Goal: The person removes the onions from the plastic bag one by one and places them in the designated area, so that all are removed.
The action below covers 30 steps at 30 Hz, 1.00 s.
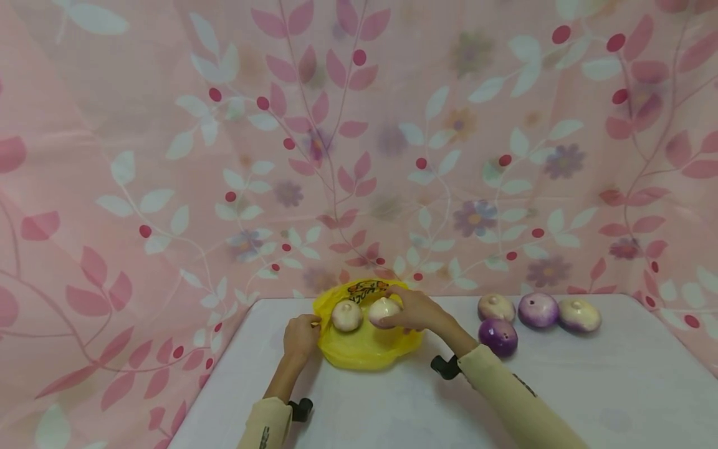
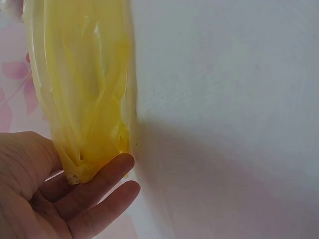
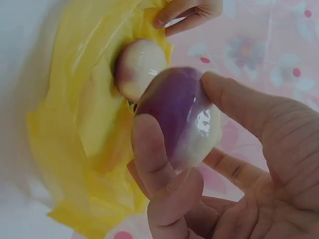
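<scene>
Left hand (image 1: 301,338) pinches the near-left edge of a yellow bag (image 1: 359,358): thin, limp, probably tears easily; best held by a gathered rim. Pale vegetable (image 1: 347,316) lies in its mouth. Purple-white vegetable (image 3: 174,114), over the bag, gripped between right hand (image 1: 417,310)'s thumb and fingers; glossy, likely firm, slippery; take its widest girth. Four more vegetables (image 1: 538,310), table's right.

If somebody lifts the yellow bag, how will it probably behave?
The yellow bag is likely floppy: its film creases where the left hand holds it. It looks thin and translucent, so it is probably light by itself. The rounded vegetable inside might roll when an edge rises.
</scene>
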Each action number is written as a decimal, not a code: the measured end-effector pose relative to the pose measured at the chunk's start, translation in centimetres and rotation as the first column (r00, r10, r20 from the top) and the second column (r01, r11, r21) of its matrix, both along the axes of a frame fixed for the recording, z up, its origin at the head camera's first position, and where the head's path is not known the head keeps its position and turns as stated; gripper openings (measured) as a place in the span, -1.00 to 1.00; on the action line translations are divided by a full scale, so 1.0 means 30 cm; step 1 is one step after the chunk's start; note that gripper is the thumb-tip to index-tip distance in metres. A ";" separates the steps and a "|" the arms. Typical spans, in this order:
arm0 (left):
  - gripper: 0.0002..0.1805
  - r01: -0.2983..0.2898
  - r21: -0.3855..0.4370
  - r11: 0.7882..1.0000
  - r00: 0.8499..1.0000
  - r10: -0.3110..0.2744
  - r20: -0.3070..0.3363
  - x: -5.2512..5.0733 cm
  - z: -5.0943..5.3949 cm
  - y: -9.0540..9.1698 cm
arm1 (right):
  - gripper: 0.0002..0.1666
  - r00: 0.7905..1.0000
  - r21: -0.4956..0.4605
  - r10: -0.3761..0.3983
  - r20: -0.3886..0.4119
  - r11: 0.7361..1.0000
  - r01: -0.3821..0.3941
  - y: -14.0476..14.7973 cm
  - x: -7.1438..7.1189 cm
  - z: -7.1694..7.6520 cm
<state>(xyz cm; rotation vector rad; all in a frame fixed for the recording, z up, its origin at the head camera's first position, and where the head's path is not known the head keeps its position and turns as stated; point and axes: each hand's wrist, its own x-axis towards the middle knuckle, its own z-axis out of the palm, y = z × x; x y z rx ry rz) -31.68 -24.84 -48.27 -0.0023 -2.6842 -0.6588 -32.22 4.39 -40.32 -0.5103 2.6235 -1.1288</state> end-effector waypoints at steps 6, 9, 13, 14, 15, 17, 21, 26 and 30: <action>-0.81 -0.014 0.013 1.000 1.000 0.014 0.015 -0.004 0.000 -0.001 | -0.26 0.999 0.013 0.050 -0.019 0.999 -0.050 0.044 0.017 0.010; -0.81 -0.006 0.009 1.000 1.000 0.006 0.001 -0.006 0.000 -0.001 | -0.27 0.998 0.033 0.056 -0.028 0.998 -0.055 0.065 0.025 0.020; -0.82 0.007 0.004 1.000 1.000 -0.006 -0.017 -0.007 0.000 -0.002 | -0.27 0.997 0.057 0.062 -0.048 0.997 -0.059 0.097 0.036 0.040; -0.82 0.007 0.004 1.000 1.000 -0.007 -0.019 -0.008 0.000 -0.003 | -0.27 0.996 0.063 0.063 -0.055 0.996 -0.060 0.106 0.038 0.045; -0.82 0.010 0.001 1.000 1.000 -0.010 -0.022 -0.009 -0.001 -0.004 | -0.27 0.996 0.064 0.065 -0.063 0.996 -0.061 0.115 0.040 0.048; -0.83 0.019 -0.008 1.000 0.999 -0.020 -0.029 -0.010 -0.002 -0.006 | -0.26 0.995 0.071 0.065 -0.071 0.996 -0.060 0.136 0.045 0.053; -0.82 0.022 -0.006 1.000 0.999 -0.022 -0.029 -0.011 -0.004 -0.007 | -0.28 0.994 0.047 0.079 -0.080 0.996 -0.075 0.179 0.054 0.047; -0.82 0.016 0.000 1.000 1.000 -0.016 -0.020 -0.002 -0.003 -0.001 | -0.29 0.990 -0.008 0.106 -0.091 0.994 -0.107 0.234 0.064 0.019; -0.82 0.012 -0.001 1.000 1.000 -0.012 -0.016 0.002 -0.005 0.001 | -0.28 0.988 -0.016 0.115 -0.104 0.993 -0.118 0.273 0.080 0.007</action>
